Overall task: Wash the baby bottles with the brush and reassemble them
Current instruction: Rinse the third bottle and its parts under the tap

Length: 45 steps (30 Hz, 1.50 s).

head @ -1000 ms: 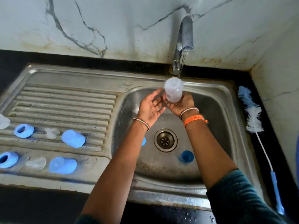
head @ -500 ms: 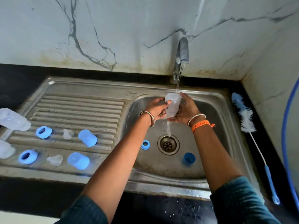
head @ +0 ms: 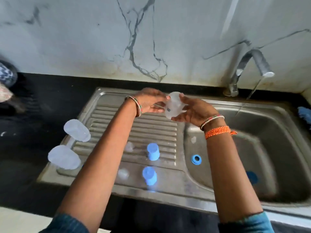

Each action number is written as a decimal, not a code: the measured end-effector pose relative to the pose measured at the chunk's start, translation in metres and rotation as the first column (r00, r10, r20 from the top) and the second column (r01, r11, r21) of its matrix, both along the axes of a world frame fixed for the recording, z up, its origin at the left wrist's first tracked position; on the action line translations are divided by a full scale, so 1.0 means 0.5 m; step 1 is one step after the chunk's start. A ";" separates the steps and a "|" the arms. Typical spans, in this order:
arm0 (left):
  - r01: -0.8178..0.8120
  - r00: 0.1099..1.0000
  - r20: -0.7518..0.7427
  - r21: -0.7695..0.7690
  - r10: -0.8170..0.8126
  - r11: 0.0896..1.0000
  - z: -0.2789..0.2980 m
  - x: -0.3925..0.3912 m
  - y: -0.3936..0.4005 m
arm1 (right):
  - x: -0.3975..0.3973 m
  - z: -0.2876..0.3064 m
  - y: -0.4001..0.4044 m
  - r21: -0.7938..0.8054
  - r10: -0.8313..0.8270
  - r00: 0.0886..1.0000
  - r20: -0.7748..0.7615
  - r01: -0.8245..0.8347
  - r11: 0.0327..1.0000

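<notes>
A clear baby bottle (head: 173,106) is held above the steel draining board (head: 134,115), base upward. My right hand (head: 193,111) grips its body, and my left hand (head: 149,101) touches its upper end with the fingertips. Two other clear bottles (head: 76,130) (head: 64,157) stand upside down at the board's left edge. Two blue caps (head: 153,151) (head: 149,175) and two clear teats (head: 129,146) (head: 123,174) sit on the board. A blue ring (head: 196,159) and another blue part (head: 252,177) lie in the basin. The brush head (head: 304,113) shows at the right edge.
The tap (head: 249,64) runs a thin stream of water into the sink basin (head: 277,132). Black countertop (head: 42,101) surrounds the sink, with a patterned object (head: 6,76) at the far left. A marble wall rises behind.
Both hands carried the bottle left, out from under the tap stream and over the draining board. The camera swung left too.
</notes>
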<state>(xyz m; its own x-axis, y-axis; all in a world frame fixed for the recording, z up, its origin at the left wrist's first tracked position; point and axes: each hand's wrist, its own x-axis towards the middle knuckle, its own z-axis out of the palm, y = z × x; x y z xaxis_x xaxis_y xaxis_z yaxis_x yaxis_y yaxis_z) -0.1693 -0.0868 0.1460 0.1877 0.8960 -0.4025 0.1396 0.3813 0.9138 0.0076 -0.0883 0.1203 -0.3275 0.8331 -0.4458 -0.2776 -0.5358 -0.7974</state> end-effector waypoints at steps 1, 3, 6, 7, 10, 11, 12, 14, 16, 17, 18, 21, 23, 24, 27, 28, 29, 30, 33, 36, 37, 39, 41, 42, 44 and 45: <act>0.000 0.999 -0.045 0.022 0.001 1.000 0.017 -0.060 0.000 | -0.060 0.008 0.002 0.031 0.020 1.000 -0.004 -0.020 0.999; 0.015 0.993 -0.121 0.031 -0.011 0.999 0.043 -0.170 0.001 | -0.168 0.021 0.011 0.098 0.076 0.996 0.043 -0.080 0.992; 0.066 0.976 -0.208 -0.017 -0.068 0.998 0.056 -0.320 -0.002 | -0.320 0.028 0.033 0.121 0.134 0.973 0.190 -0.159 0.980; 0.064 0.972 -0.225 -0.032 -0.070 0.997 0.052 -0.364 -0.002 | -0.366 0.026 0.038 0.112 0.149 0.962 0.231 -0.179 0.977; 0.003 0.970 -0.242 -0.073 -0.021 0.997 0.021 -0.482 -0.003 | -0.492 0.004 0.041 0.058 0.201 0.936 0.288 -0.226 0.972; -0.020 0.974 -0.225 -0.093 -0.002 0.995 0.007 -0.514 -0.003 | -0.527 -0.007 0.042 0.034 0.207 0.928 0.310 -0.228 0.973; -0.042 0.978 -0.206 -0.118 0.017 0.992 -0.009 -0.536 -0.004 | -0.554 -0.021 0.044 0.016 0.204 0.920 0.334 -0.222 0.975; -0.083 0.982 -0.180 -0.153 0.054 0.985 -0.039 -0.571 -0.009 | -0.601 -0.043 0.045 -0.006 0.200 0.901 0.385 -0.215 0.977; -0.129 0.980 -0.173 -0.161 0.100 0.979 -0.064 -0.594 -0.011 | -0.637 -0.062 0.046 -0.018 0.196 0.882 0.428 -0.208 0.978; -0.150 0.978 -0.169 -0.160 0.123 0.976 -0.076 -0.605 -0.010 | -0.652 -0.069 0.047 -0.027 0.195 0.879 0.436 -0.204 0.979; -0.164 0.977 -0.161 -0.161 0.138 0.973 -0.088 -0.617 -0.008 | -0.666 -0.075 0.048 -0.037 0.197 0.875 0.443 -0.201 0.979; -0.187 0.976 -0.142 -0.172 0.163 0.967 -0.118 -0.641 -0.005 | -0.689 -0.091 0.053 -0.051 0.207 0.850 0.484 -0.209 0.977; -0.204 0.973 -0.142 -0.171 0.181 0.964 -0.131 -0.649 -0.004 | -0.697 -0.096 0.055 -0.048 0.196 0.837 0.511 -0.200 0.979; -0.215 0.971 -0.139 -0.167 0.193 0.962 -0.134 -0.649 -0.005 | -0.699 -0.099 0.057 -0.048 0.189 0.834 0.518 -0.192 0.980; -0.241 0.966 -0.130 -0.156 0.222 0.958 -0.140 -0.649 -0.005 | -0.700 -0.101 0.058 -0.043 0.199 0.819 0.539 -0.208 0.977; -0.239 0.967 -0.133 -0.156 0.219 0.958 -0.142 -0.651 -0.004 | -0.701 -0.101 0.059 -0.042 0.208 0.803 0.558 -0.223 0.974; -0.232 0.967 -0.139 -0.159 0.211 0.960 -0.143 -0.652 -0.004 | -0.701 -0.100 0.059 -0.048 0.222 0.787 0.576 -0.239 0.970; -0.224 0.969 -0.146 -0.163 0.201 0.961 -0.144 -0.654 -0.004 | -0.702 -0.101 0.058 -0.057 0.237 0.774 0.588 -0.252 0.966; -0.222 0.966 -0.172 -0.177 0.192 0.959 -0.137 -0.659 -0.004 | -0.702 -0.099 0.057 -0.053 0.247 0.733 0.633 -0.278 0.959; -0.264 0.951 -0.212 -0.169 0.227 0.950 -0.126 -0.665 -0.001 | -0.696 -0.097 0.059 -0.008 0.211 0.708 0.674 -0.279 0.960; -0.278 0.945 -0.221 -0.156 0.241 0.948 -0.121 -0.666 -0.001 | -0.693 -0.095 0.060 0.009 0.195 0.709 0.678 -0.274 0.962; -0.289 0.936 -0.246 -0.127 0.252 0.949 -0.109 -0.662 0.001 | -0.686 -0.093 0.061 0.050 0.164 0.713 0.682 -0.269 0.962; -0.288 0.929 -0.274 -0.110 0.250 0.951 -0.099 -0.655 0.002 | -0.687 -0.087 0.058 0.090 0.147 0.726 0.671 -0.277 0.957; -0.289 0.926 -0.282 -0.103 0.251 0.952 -0.095 -0.651 0.001 | -0.691 -0.083 0.056 0.107 0.153 0.730 0.666 -0.296 0.949; -0.297 0.927 -0.272 -0.105 0.260 0.949 -0.089 -0.643 -0.001 | -0.700 -0.078 0.052 0.123 0.171 0.725 0.667 -0.333 0.935; -0.306 0.928 -0.259 -0.113 0.269 0.945 -0.089 -0.640 -0.003 | -0.704 -0.076 0.050 0.123 0.172 0.725 0.667 -0.335 0.934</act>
